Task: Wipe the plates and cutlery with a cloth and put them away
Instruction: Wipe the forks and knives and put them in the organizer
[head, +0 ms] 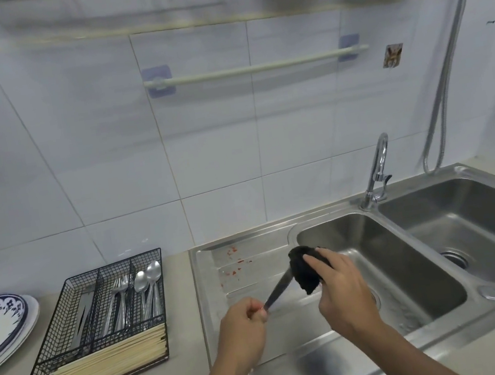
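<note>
A knife [279,290] is pinched at its handle by the left hand [244,322] over the sink [419,315] (steadied for wiping) while a dark cloth [305,271] is gripped around its blade by the right hand [340,292].

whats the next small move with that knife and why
Probably draw the black cloth along the knife toward its tip. The right hand has the cloth wrapped round the blade's far end, the left hand pinches the handle, and the wire cutlery tray waits to the left.
</note>
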Tool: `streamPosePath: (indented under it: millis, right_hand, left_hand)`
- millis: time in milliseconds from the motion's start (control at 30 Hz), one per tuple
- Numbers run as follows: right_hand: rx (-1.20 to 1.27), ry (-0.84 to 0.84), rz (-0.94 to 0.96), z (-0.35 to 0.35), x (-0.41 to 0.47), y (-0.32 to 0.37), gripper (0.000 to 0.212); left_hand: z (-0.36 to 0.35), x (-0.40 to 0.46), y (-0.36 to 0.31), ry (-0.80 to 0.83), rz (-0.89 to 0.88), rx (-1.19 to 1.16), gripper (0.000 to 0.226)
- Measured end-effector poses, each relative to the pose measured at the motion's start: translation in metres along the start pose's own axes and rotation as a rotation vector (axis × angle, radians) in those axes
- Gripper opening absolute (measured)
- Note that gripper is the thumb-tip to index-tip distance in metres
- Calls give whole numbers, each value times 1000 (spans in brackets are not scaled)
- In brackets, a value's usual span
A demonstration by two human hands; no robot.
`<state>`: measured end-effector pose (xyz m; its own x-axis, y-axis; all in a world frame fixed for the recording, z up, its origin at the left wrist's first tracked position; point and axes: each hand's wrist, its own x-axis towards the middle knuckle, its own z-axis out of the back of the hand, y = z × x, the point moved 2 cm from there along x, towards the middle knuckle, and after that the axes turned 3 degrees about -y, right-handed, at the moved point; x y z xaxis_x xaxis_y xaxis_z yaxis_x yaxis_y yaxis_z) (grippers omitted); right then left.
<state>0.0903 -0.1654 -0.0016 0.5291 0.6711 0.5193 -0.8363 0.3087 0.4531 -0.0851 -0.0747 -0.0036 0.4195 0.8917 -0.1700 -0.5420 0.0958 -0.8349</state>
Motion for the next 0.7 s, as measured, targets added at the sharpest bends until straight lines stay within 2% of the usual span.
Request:
streamPosePath:
  millis: [300,467,600,700]
  right_hand:
    - [197,52,97,10,17,-6,52]
    - [252,91,135,11,23,-12,57]
    - [261,125,264,5,16,-21,64]
    - [226,127,154,-5,21,-42,67]
  left_hand:
    - [-34,13,-54,-144,34,-286,10]
    - [-42,18,-77,-263,134,-596,8]
    - [-37,14,-87,-332,259,-891,10]
    - [-34,5,-85,-352,298,-912,16]
